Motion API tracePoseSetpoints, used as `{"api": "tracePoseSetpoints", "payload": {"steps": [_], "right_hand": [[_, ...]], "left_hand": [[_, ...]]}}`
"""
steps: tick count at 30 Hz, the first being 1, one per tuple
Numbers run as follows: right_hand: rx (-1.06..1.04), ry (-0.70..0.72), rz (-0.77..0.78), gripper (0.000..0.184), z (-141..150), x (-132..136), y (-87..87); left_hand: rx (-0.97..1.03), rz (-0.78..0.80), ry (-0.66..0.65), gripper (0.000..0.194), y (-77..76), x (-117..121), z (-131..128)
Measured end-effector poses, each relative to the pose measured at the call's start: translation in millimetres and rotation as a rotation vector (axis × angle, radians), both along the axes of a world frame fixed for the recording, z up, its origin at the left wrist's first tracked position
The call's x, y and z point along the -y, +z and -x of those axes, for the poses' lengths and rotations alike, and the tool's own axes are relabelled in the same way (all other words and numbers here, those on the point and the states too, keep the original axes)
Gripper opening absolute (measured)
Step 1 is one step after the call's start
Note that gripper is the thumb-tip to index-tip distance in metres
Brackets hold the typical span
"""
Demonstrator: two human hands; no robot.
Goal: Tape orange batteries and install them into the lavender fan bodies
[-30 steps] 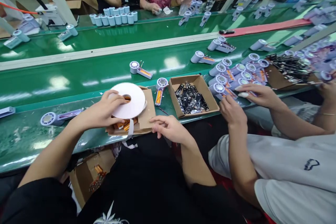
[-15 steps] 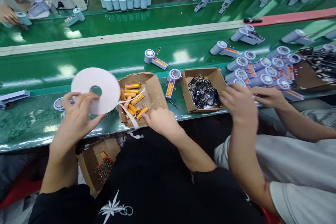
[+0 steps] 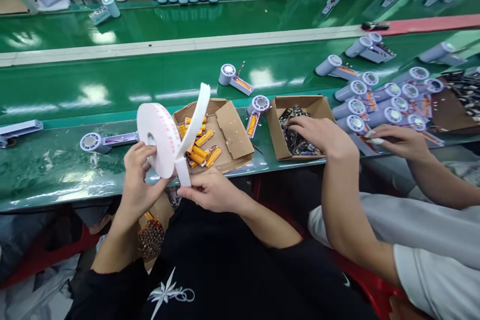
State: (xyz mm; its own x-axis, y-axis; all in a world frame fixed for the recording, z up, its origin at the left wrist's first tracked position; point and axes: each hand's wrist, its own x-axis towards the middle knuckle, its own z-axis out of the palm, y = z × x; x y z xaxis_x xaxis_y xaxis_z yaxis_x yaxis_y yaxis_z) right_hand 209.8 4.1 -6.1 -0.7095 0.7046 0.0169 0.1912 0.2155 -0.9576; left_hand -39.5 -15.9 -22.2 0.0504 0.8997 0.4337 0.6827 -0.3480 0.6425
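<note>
The roll (image 3: 163,127) is up off the bench, left of the middle of the frame, standing nearly on edge. Its holed face looks left and a little toward the wearer, its pink-marked rim faces right, and the line through its hole runs roughly level, left to right. From the rim a white strip (image 3: 195,117) slants up and right, its long axis steep, top end high; a short piece (image 3: 183,171) hangs steeply below. I can't tell how the two join.

The left hand (image 3: 140,172) grasps the roll, fingers curled at the hole and thumb under the lower edge. The right hand (image 3: 215,191) is nearly closed, thumb and fingers pinching the bottom of the short piece.

I count one roll. Just behind the hands is one tray (image 3: 234,132) of orange cells (image 3: 202,152), too heaped to number surely. Right of it sits one box (image 3: 275,130) of black boards (image 3: 290,132), with a co-worker's hand (image 3: 322,132) reaching in. Three lilac fans lie singly: one at left (image 3: 92,142), one behind the tray (image 3: 227,74), one between tray and box (image 3: 259,104). More crowd together at right, overlapping.
</note>
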Motion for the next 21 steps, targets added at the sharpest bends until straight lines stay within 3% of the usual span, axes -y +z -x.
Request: {"api": "tracePoseSetpoints", "payload": {"steps": [2, 4, 6, 11, 14, 17, 21], "right_hand": [[0.029, 0.115, -0.063, 0.049, 3.9, 3.1, -1.2], [0.15, 0.284, -0.102, 0.04, -1.9, -0.6, 3.8], [0.293, 0.346, -0.151, 0.026, -14.9, -13.0, 12.7], [0.581, 0.046, -0.444, 0.034, -44.1, -64.1, 22.2], [0.665, 0.099, -0.574, 0.045, -41.5, -82.0, 9.6], [0.519, 0.096, -0.551, 0.026, -35.3, -85.5, -6.1], [0.083, -0.216, -0.258, 0.036, -39.9, -82.1, -14.0]], "left_hand": [[0.092, -0.049, 0.098, 0.068, -1.4, -1.5, -0.4], [0.188, -0.117, 0.184, 0.072, -2.6, -3.6, 4.3], [0.221, -0.137, 0.216, 0.078, -4.6, -4.1, 9.7], [0.181, -0.084, 0.202, 0.084, -15.2, 3.3, 12.2], [0.213, -0.076, 0.187, 0.084, -22.6, 7.4, 7.6], [0.253, -0.045, 0.173, 0.083, -27.5, 8.5, 2.5], [0.242, -0.023, 0.147, 0.078, -29.1, 8.3, -1.4]]}}
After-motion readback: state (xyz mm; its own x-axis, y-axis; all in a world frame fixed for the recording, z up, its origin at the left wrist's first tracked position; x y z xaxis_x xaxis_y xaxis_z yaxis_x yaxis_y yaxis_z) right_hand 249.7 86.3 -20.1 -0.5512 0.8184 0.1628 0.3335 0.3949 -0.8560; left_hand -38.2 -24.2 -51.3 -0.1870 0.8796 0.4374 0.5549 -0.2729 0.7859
